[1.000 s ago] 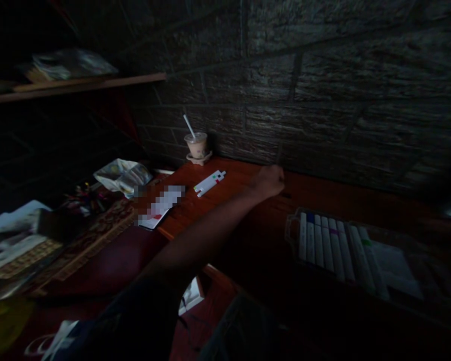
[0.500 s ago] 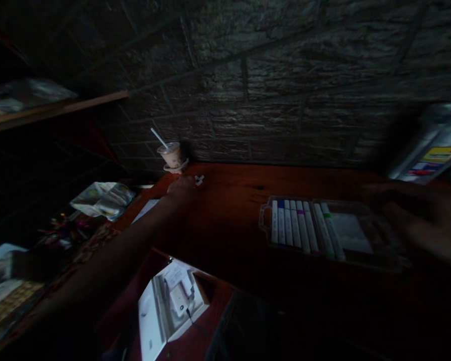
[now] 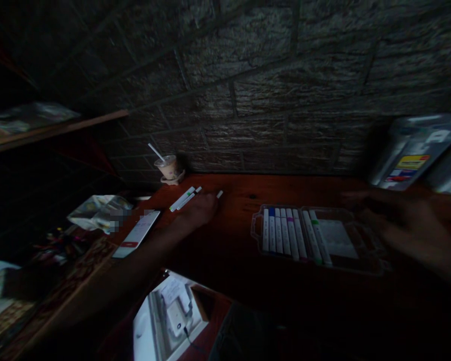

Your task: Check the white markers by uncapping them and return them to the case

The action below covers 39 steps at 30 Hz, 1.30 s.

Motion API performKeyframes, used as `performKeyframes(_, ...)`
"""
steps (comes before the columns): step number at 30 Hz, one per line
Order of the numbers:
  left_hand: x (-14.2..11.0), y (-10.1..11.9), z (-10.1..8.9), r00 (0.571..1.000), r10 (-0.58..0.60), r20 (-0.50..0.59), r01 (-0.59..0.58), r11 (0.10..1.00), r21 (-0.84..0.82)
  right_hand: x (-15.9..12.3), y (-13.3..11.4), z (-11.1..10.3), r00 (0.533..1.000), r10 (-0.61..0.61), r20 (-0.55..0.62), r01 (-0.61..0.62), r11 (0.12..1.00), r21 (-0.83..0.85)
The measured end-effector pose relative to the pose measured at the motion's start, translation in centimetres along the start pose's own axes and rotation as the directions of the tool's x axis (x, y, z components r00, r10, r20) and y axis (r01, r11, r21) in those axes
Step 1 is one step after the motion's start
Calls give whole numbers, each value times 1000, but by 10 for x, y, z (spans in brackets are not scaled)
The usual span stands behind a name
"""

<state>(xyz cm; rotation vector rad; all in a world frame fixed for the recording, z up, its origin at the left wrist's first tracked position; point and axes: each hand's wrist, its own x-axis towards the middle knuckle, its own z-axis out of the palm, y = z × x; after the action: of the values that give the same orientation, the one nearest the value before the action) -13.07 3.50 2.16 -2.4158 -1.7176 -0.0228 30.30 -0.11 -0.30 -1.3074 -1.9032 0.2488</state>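
My left hand is closed on a white marker, whose end sticks out past the fingers over the wooden tabletop. Left of that hand, two more white markers lie side by side, one with a green band. A clear plastic case lies spread open on the table, holding a row of white markers with coloured bands. To its right hovers my right hand, slightly blurred, fingers apart and nothing visible in them. The case's right part holds a pale insert.
A drink cup with a straw stands at the back left. A phone-like slab lies at the left edge. Labelled clear containers stand back right against the brick wall. Below, an open drawer holds a white box. A shelf juts out upper left.
My left hand has moved right with a marker in it, uncovering the two markers on the table. The view has shifted, showing more of the containers at right.
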Motion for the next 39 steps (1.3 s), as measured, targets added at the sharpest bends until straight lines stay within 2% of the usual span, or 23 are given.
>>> performKeyframes(2,13,26,-13,998,-12,-57,0,977,-212,0,2,0,1000,4,9,-4,1000,11)
performKeyframes(4,29,55,-27,996,19,-93,-56,909,-414,-1,0,1,999,29,14,-29,999,31)
performKeyframes(6,43,87,-37,988,53,-147,-129,811,-571,-1,-6,1,996,83,7,-84,995,60)
performKeyframes(7,48,102,-39,982,73,-173,-172,716,-677,-1,-11,2,995,102,4,-102,991,81)
performKeyframes(8,52,118,-39,982,64,-180,-190,407,-894,-2,-16,2,993,114,0,-114,987,114)
performKeyframes(9,54,132,-38,985,62,-159,-165,105,-981,-3,-22,2,990,138,4,-137,976,167)
performKeyframes(10,56,144,-35,990,58,-132,-124,-128,-984,-4,-27,3,987,155,37,-159,961,225)
performKeyframes(11,56,155,-31,993,53,-104,-85,-290,-953,-5,-31,5,985,159,71,-173,941,290)
performKeyframes(12,56,164,-26,996,39,-79,-58,-380,-923,-6,-34,6,984,157,85,-177,919,353)
performKeyframes(13,56,170,-21,998,26,-58,-41,-428,-903,-7,-36,9,981,161,110,-193,893,408)
performKeyframes(15,57,178,-11,999,-14,-33,-36,-466,-884,-9,-36,15,981,130,143,-185,844,504)
performKeyframes(18,58,178,3,999,-28,-25,-36,-469,-883,-10,-32,23,978,120,168,-196,795,574)
performKeyframes(22,55,170,11,999,9,-45,-38,-371,-928,-8,-30,25,972,164,166,-232,769,595)
performKeyframes(25,52,166,13,999,8,-34,-30,-322,-946,-6,-31,21,961,249,121,-270,747,608)
performKeyframes(28,51,166,14,1000,12,-29,-22,-367,-930,-5,-30,17,947,315,61,-284,731,621)
performKeyframes(32,50,167,14,999,29,-17,-3,-417,-909,-5,-29,14,944,327,32,-272,722,636)
performKeyframes(39,43,169,8,997,4,-78,-72,-348,-935,-3,-28,14,942,326,76,-288,677,678)
